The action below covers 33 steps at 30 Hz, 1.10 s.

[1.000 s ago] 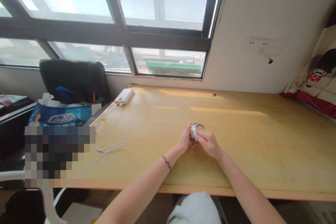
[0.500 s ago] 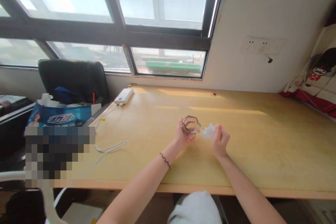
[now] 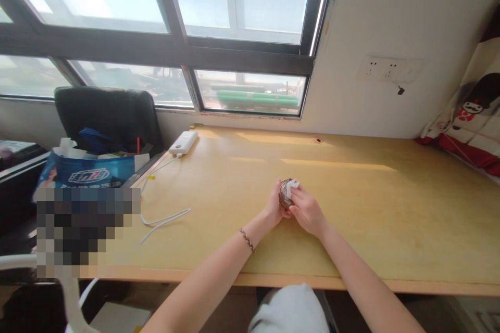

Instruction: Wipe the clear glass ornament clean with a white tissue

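A brownish see-through glass cup (image 3: 284,202) with a faceted rim is held over the table (image 3: 219,239). My left hand (image 3: 274,205) is wrapped round its left side and underside. At the cup's mouth, my right hand (image 3: 308,210) presses a white tissue (image 3: 290,187) into it, with part of the tissue sticking up above the rim. The right fingertips are partly hidden by the tissue and the cup.
A white power bank (image 3: 184,142) lies near the table's back left corner, with a white cable (image 3: 166,218) looping forward from it. A blue bag (image 3: 89,166) stands by the dark chair (image 3: 107,109) at left. Patterned cloth (image 3: 472,114) hangs at right.
My right hand has moved left and brought the tissue from beside the cup into its mouth. My left hand still holds the cup, now slightly further right and tilted differently.
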Each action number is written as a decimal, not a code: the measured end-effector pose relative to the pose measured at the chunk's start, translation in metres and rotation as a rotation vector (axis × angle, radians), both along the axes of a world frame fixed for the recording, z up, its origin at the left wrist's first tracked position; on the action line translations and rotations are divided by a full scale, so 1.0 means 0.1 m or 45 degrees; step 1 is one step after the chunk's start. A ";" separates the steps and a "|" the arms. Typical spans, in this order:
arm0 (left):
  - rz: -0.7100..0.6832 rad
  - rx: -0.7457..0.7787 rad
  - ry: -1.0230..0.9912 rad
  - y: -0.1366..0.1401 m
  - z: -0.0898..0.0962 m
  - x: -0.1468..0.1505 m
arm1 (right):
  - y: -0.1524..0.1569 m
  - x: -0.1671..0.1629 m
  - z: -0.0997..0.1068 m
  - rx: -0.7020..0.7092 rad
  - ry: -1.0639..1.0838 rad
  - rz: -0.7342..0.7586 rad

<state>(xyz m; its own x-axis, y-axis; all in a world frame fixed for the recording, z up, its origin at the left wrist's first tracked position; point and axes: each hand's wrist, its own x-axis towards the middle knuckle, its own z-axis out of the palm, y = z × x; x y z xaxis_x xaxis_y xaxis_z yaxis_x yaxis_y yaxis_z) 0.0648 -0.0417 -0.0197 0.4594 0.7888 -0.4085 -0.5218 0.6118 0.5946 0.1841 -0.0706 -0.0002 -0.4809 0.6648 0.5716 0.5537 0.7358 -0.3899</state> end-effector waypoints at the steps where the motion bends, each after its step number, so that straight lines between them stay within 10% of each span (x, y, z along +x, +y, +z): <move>1: 0.020 0.020 0.006 0.00 -0.01 0.01 | 0.01 -0.01 0.00 0.027 -0.060 -0.036; 7: 0.233 0.257 0.079 -0.02 -0.06 0.02 | -0.03 -0.07 0.03 0.004 -0.058 -0.179; 18: 0.375 0.371 0.170 0.02 -0.05 0.03 | 0.07 0.02 -0.17 -0.891 1.054 0.007; 33: 0.040 0.061 -0.250 -0.03 0.08 -0.03 | -0.08 0.03 -0.01 0.169 0.373 -0.115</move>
<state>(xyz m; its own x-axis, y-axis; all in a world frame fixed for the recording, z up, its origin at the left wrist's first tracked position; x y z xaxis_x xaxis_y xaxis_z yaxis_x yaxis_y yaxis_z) 0.0618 -0.0446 -0.0119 0.5016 0.8202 -0.2751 -0.6488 0.5669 0.5075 0.1873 -0.0790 -0.0016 -0.2259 0.6076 0.7615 0.4974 0.7440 -0.4462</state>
